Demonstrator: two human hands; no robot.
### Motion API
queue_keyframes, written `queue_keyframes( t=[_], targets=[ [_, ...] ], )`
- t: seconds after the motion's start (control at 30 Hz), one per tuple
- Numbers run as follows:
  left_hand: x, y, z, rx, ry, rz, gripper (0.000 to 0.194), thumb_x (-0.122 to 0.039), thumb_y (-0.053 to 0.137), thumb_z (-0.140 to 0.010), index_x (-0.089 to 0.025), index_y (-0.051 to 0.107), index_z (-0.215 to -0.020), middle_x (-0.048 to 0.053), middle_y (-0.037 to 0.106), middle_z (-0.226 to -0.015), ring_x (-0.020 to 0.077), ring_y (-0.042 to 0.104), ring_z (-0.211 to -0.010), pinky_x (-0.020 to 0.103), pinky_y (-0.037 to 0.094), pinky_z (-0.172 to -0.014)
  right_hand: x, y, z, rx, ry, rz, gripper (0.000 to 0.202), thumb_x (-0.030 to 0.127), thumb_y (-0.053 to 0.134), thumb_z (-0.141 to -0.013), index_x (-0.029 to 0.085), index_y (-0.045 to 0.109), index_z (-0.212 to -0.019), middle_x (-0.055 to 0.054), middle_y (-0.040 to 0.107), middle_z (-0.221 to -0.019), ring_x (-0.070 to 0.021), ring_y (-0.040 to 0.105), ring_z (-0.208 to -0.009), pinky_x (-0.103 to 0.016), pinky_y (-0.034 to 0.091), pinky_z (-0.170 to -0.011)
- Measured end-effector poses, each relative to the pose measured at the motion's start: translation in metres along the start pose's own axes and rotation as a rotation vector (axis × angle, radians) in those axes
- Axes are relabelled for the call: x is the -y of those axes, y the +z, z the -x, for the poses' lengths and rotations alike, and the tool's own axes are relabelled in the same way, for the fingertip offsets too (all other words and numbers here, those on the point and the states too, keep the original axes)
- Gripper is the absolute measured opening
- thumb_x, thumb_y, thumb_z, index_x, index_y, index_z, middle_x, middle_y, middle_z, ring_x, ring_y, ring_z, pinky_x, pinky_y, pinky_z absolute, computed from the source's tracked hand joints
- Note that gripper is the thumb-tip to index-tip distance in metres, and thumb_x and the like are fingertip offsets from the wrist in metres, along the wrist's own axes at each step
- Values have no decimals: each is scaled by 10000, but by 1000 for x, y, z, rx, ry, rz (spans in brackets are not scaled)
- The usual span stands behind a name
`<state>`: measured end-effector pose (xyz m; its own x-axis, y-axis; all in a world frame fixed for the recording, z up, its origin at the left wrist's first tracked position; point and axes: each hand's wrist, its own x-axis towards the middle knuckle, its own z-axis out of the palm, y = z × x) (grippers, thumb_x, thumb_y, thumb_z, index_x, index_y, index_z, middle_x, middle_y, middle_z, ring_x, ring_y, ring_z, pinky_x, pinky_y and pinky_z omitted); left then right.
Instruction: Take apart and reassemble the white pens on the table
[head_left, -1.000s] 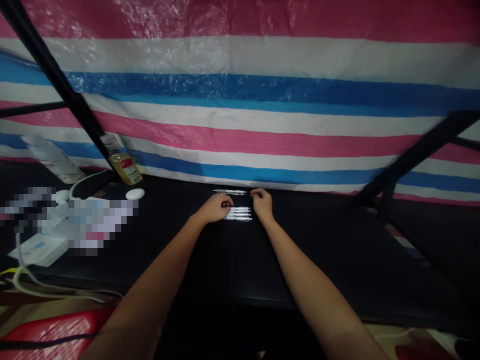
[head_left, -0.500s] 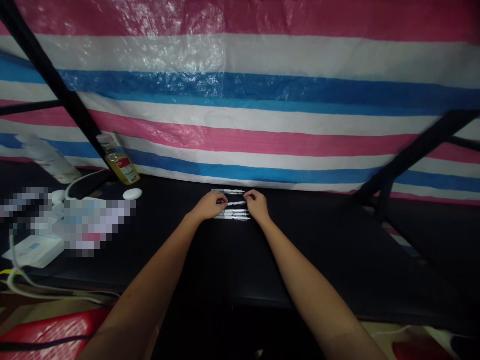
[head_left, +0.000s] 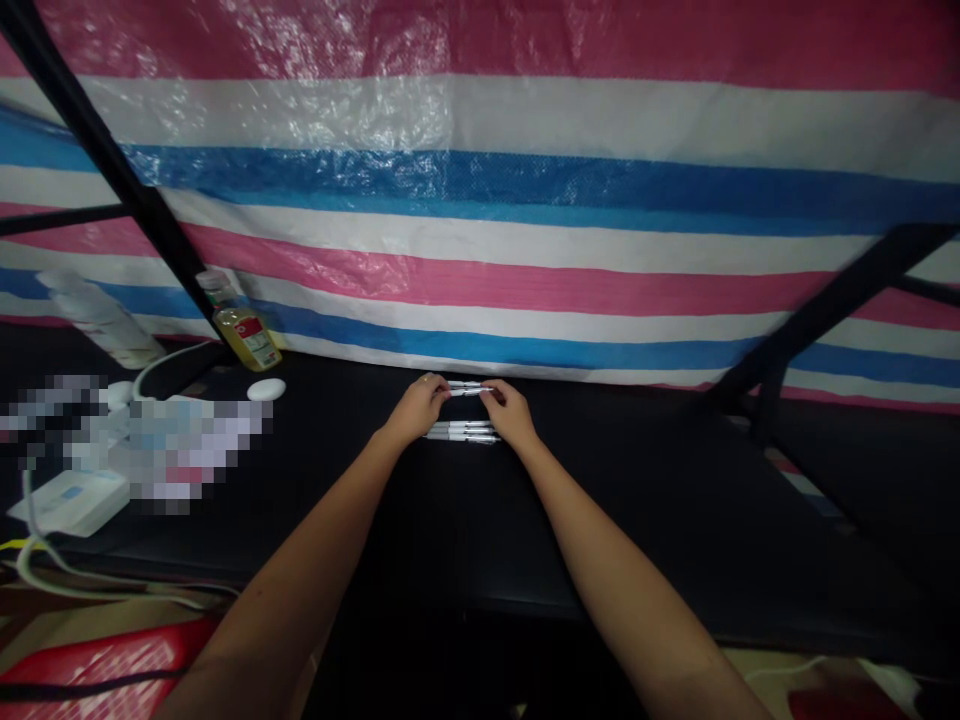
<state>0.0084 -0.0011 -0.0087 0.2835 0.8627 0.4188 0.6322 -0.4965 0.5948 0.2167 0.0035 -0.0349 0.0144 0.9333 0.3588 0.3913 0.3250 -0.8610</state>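
Both hands pinch a slim white and silver pen (head_left: 471, 391) between them, at the far side of the black table. My left hand (head_left: 421, 407) has its fingers closed on the left end. The right end is between the fingertips of my right hand (head_left: 510, 409). At least one more pen lies right along the held one, and I cannot tell whether they touch. Nearer to me, several similar pens (head_left: 461, 432) lie side by side in a row. My hands partly cover the ends of these pens.
A striped plastic sheet (head_left: 525, 290) hangs behind the black table (head_left: 637, 500). At left are a bottle of yellow liquid (head_left: 251, 338), a white spray can or bottle (head_left: 105, 322), a white oval object (head_left: 266, 389), a white box (head_left: 75, 500) and cables. Black metal bars (head_left: 795, 300) slant at both sides.
Both hands have moved away from me, carrying one pen from just beyond the near row to the far pens. The near row has stayed in place.
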Motion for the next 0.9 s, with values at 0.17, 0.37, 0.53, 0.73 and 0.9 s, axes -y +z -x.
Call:
queue_keyframes(
  t=[0.17, 0.37, 0.53, 0.73, 0.9],
  targets=[
    [-6, 0, -2, -55, 35, 35, 93, -172, 587, -896, -190, 638, -972, 66, 641, -1009, 198, 603, -1001, 349, 474, -938, 1, 4, -2, 33, 73, -224, 310, 420, 612, -802, 205, 701, -1007, -43, 717, -835, -209, 678, -796, -353, 527, -802],
    [-4, 0, -2, -27, 4, 16, 116, -170, 619, -873, -199, 649, -981, 61, 668, -1009, 208, 614, -1002, 347, 476, -923, -2, 2, -5, 9, 111, -312, 309, 459, 637, -769, 188, 717, -895, -48, 719, -783, -205, 674, -742, -342, 525, -757],
    [-5, -2, 2, 0, 2, -3, 131, -242, 550, -925, -218, 678, -921, 44, 705, -935, 206, 639, -894, 332, 478, -854, -4, -1, -4, 6, 82, -188, 304, 467, 588, -811, 194, 716, -765, -16, 652, -643, -184, 587, -634, -313, 460, -670],
    [-8, -2, 2, 45, -47, -97, 191, -284, 512, -939, -232, 692, -900, 43, 718, -903, 216, 648, -844, 330, 461, -792, 1, -1, -2, 8, 55, -141, 315, 460, 557, -814, 202, 683, -685, -9, 615, -617, -178, 540, -619, -303, 410, -652],
    [-6, -2, 1, 113, -130, -161, 298, -293, 451, -961, -229, 714, -835, 63, 721, -844, 226, 655, -805, 333, 450, -758, 3, 0, -2, 9, 62, -188, 294, 449, 577, -794, 195, 726, -797, -4, 622, -631, -180, 545, -624, -305, 408, -650]
  ],
)
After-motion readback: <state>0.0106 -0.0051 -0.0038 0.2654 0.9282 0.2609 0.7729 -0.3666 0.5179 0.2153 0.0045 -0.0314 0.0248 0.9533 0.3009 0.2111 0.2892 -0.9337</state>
